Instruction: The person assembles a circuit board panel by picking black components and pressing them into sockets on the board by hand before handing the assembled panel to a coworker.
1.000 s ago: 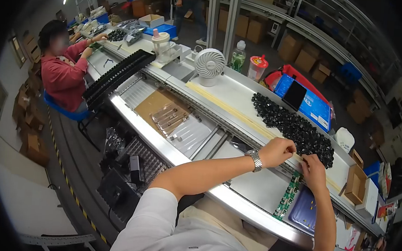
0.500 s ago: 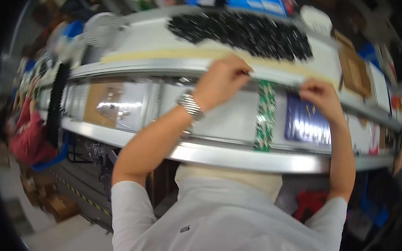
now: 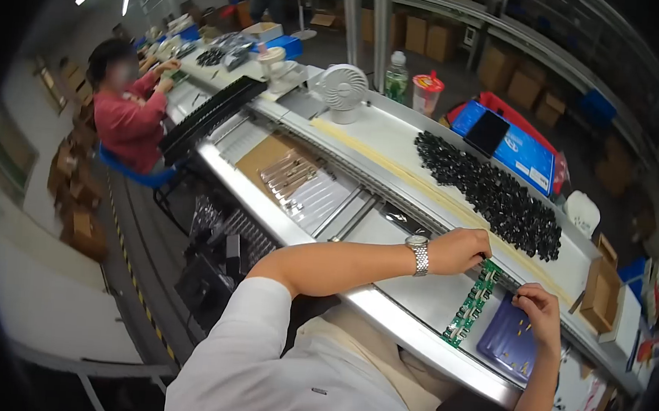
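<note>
A strip of green circuit boards (image 3: 469,311) lies across the rails of the line in front of me. My left hand (image 3: 458,251), with a metal watch (image 3: 418,255) on the wrist, is at the strip's far end. Its fingertips are pinched together, and what is between them is hidden. My right hand (image 3: 540,308) is closed too, to the right of the strip and above a blue-purple tray (image 3: 507,340) with small brass-coloured pieces on it. A small dark part shows at its fingertips. Beyond the rail lies a heap of small black parts (image 3: 490,198).
A white fan (image 3: 344,92), a bottle (image 3: 396,76) and a red-lidded cup (image 3: 427,94) stand behind the line. A blue box (image 3: 506,145) lies behind the heap. Left are a black slotted rack (image 3: 213,119) and a person in red (image 3: 131,119). An open cardboard box (image 3: 601,293) is at right.
The view has swung left and turned, so the line now runs diagonally. My left hand has come closer to the strip's far end. My right hand stays pinched beside it.
</note>
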`<state>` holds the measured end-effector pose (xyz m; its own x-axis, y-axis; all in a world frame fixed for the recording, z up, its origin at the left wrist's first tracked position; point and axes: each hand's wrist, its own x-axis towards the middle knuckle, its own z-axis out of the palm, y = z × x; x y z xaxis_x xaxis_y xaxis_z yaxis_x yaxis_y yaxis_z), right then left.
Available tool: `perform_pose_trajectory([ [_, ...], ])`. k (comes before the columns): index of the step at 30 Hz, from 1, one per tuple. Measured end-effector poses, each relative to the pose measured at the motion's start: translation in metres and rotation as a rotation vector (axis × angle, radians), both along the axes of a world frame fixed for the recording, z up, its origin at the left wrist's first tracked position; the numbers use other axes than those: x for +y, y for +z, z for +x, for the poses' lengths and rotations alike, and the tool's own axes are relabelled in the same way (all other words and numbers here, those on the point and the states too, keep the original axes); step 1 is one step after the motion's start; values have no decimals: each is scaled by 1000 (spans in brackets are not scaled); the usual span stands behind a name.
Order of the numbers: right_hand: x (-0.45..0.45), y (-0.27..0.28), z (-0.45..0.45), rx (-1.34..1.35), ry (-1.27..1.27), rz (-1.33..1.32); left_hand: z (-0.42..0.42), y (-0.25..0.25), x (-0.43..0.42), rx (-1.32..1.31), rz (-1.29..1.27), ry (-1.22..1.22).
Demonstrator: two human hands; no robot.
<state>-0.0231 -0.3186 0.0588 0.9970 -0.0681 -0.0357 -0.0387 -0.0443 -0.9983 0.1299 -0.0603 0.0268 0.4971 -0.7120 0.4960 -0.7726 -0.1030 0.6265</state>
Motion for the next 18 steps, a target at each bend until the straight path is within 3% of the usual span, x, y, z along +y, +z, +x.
perform_pose_trajectory([
  [6, -4, -9, 1, 59, -44, -37, 6, 13, -4, -24, -20, 62],
  [10, -14, -24, 6, 44, -33, -105, 10, 31, -16, -53, 94, 31],
  [18, -14, -18, 6, 49, -34, -80, 13, 11, -16, -22, -30, 60],
])
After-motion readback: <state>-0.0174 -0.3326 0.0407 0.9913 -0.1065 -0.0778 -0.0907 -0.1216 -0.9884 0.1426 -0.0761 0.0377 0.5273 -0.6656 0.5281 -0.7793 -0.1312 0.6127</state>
